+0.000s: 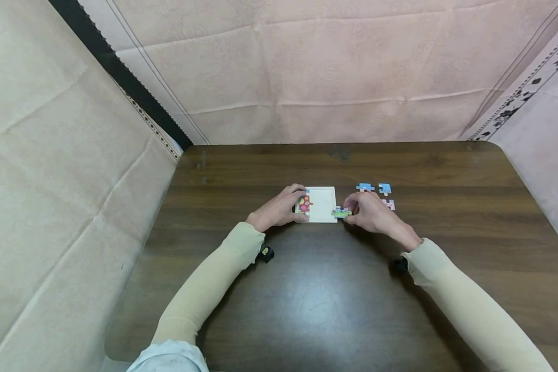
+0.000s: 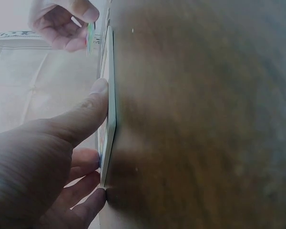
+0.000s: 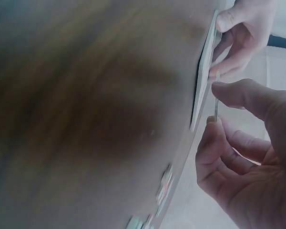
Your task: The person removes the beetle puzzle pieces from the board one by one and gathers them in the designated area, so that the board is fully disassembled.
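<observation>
The green jigsaw piece is pinched between the thumb and fingertips of the right hand, raised just above the white puzzle frame. Its long axis runs left to right, away from those fingertips, with the free end pointing towards the left hand and overlapping the frame's right edge. From the left wrist it shows nearly edge-on, its face about parallel to the frame.

The left thumb and fingers are set wide, gripping the frame's left end: the thumb on the near edge, the fingers curved round the far side. Between them, inside the frame, sits a red-patterned puzzle section, partly covered by the hand.

Just beyond the right fingers, two blue jigsaw pieces lie side by side and apart on the wooden table. A pink jigsaw piece lies behind the right knuckles, partly hidden.
</observation>
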Action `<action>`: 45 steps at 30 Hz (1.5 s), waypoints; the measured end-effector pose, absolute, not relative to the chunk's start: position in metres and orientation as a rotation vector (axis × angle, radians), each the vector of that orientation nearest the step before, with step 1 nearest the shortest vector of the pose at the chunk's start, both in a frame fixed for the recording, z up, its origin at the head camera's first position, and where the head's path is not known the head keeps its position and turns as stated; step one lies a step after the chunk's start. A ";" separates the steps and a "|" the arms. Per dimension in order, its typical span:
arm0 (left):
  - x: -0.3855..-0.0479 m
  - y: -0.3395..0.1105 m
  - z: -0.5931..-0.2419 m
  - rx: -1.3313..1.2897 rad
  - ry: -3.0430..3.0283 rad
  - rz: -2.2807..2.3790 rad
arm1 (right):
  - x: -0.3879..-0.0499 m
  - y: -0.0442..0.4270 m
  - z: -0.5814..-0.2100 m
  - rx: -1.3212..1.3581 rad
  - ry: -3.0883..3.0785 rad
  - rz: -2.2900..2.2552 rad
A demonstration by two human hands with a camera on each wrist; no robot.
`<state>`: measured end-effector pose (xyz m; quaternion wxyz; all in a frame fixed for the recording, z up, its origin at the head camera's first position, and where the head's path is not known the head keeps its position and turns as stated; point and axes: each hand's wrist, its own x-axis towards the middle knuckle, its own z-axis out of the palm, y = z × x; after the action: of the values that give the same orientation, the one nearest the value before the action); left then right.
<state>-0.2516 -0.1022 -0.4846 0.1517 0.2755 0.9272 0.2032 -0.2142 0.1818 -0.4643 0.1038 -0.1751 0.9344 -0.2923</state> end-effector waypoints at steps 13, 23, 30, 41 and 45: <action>-0.251 -0.106 -0.484 0.799 2.668 0.592 | -0.208 0.214 -0.466 -0.520 2.760 -0.808; -0.251 -0.106 -0.485 0.796 2.666 0.596 | -0.206 0.229 -0.468 -0.510 2.766 -0.774; -0.250 -0.105 -0.484 0.803 2.671 0.576 | -0.205 0.237 -0.468 -0.494 2.754 -0.740; -0.250 -0.103 -0.485 0.809 2.676 0.557 | -0.205 0.243 -0.469 -0.457 2.714 -0.760; -0.250 -0.103 -0.486 0.811 2.674 0.557 | -0.206 0.245 -0.468 -0.456 2.698 -0.747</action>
<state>-0.2504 -0.1027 -0.4860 0.1455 0.2815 0.9286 0.1932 -0.2062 0.2446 -0.4675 0.1521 -0.1588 0.9401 -0.2604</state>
